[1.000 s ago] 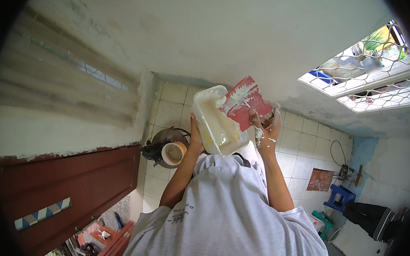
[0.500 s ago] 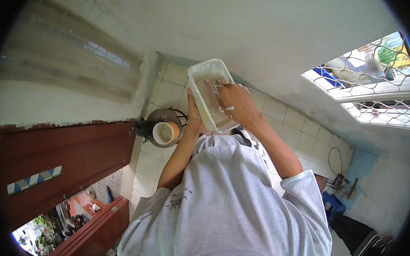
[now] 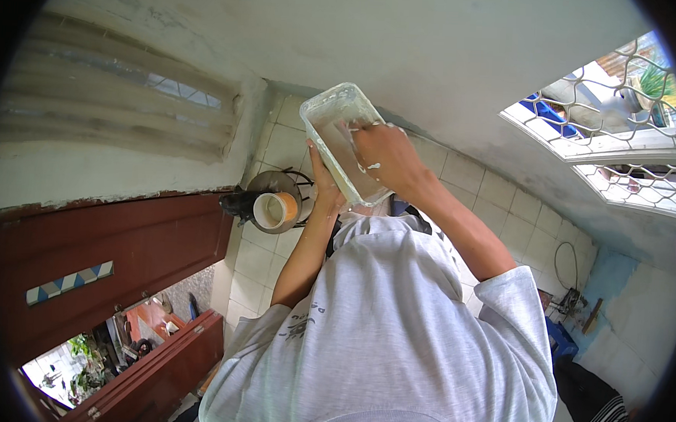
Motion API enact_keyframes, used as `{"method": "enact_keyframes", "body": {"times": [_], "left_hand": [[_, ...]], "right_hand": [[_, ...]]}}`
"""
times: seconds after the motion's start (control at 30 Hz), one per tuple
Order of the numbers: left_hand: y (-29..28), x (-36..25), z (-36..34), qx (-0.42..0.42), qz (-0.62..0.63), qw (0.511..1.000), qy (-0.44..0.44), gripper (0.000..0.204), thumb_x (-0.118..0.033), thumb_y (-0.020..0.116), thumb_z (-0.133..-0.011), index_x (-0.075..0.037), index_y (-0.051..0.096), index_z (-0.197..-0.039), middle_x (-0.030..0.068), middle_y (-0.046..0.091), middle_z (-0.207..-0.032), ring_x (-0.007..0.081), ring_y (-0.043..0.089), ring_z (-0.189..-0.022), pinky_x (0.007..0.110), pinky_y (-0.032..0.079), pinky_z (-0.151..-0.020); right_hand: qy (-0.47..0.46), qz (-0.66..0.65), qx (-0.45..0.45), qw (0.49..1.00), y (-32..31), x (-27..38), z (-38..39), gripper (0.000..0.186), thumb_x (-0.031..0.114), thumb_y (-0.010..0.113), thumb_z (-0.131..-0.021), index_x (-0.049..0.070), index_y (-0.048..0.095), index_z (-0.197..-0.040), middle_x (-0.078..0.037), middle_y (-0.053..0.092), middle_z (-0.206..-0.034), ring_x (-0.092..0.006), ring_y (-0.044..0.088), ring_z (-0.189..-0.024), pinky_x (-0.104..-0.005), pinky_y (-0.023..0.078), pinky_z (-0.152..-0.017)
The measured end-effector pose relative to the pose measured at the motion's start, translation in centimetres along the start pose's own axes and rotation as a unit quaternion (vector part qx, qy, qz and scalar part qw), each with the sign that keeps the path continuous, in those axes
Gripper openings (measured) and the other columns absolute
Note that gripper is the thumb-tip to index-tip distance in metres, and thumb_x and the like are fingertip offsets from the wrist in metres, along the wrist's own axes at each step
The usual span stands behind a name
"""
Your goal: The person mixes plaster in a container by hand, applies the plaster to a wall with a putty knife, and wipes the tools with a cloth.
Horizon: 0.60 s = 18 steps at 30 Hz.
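Observation:
A clear rectangular plastic tub (image 3: pixel 332 151), smeared with white paint or paste, is tilted in front of my chest. My left hand (image 3: pixel 323 178) grips its left side, thumb up along the wall and the other fingers mostly hidden behind it. Over the tub's opening, my right hand (image 3: pixel 390 159) is curled closed, with white smears on its knuckles and wrist. A thin pale pinkish-white thing shows by its fingers inside the tub, too hidden to name.
A white bucket with an orange side (image 3: pixel 275 210) sits on a round stool (image 3: pixel 274 180), beside a black bundle (image 3: pixel 239 205). At left is a dark red door (image 3: pixel 161 232); at right, a grilled window (image 3: pixel 603 110). A blue plastic item (image 3: pixel 560 339) lies near the right wall.
The tub and both hands have shifted slightly up and left in view. My right hand is still in the tub, and my left still grips its side.

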State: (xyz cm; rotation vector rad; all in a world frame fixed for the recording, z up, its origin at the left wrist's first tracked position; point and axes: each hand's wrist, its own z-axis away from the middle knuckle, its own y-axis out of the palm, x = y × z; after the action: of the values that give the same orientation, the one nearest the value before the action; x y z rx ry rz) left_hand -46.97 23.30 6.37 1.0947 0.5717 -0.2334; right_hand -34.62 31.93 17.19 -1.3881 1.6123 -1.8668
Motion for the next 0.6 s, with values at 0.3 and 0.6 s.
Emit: {"method": "enact_keyframes", "body": {"times": [0.3, 0.6], "left_hand": [[1.2, 3.6, 0.1, -0.011, -0.033, 0.999, -0.014, 0.077, -0.07, 0.031, -0.099, -0.013, 0.036, -0.152, 0.0105, 0.045, -0.148, 0.0272, 0.045, -0.136, 0.043, 0.04, -0.112], [4.0, 6.6, 1.5, -0.024, -0.07, 0.995, 0.063, 0.081, -0.072, 0.024, -0.098, -0.014, 0.031, -0.154, 0.008, 0.044, -0.151, 0.0256, 0.043, -0.139, 0.041, 0.037, -0.115]], "right_hand": [[-0.039, 0.006, 0.052, 0.998, -2.2, -2.9, 1.9, 0.023, 0.001, 0.064, -0.075, -0.009, 0.065, -0.096, -0.025, 0.068, -0.085, -0.0381, 0.071, -0.079, -0.0433, 0.058, -0.068], [-0.048, 0.014, 0.045, 0.998, -4.6, -4.3, 4.4, 0.038, 0.0, 0.061, -0.078, -0.013, 0.06, -0.114, -0.024, 0.069, -0.084, -0.0366, 0.072, -0.076, -0.0427, 0.059, -0.065]]}}
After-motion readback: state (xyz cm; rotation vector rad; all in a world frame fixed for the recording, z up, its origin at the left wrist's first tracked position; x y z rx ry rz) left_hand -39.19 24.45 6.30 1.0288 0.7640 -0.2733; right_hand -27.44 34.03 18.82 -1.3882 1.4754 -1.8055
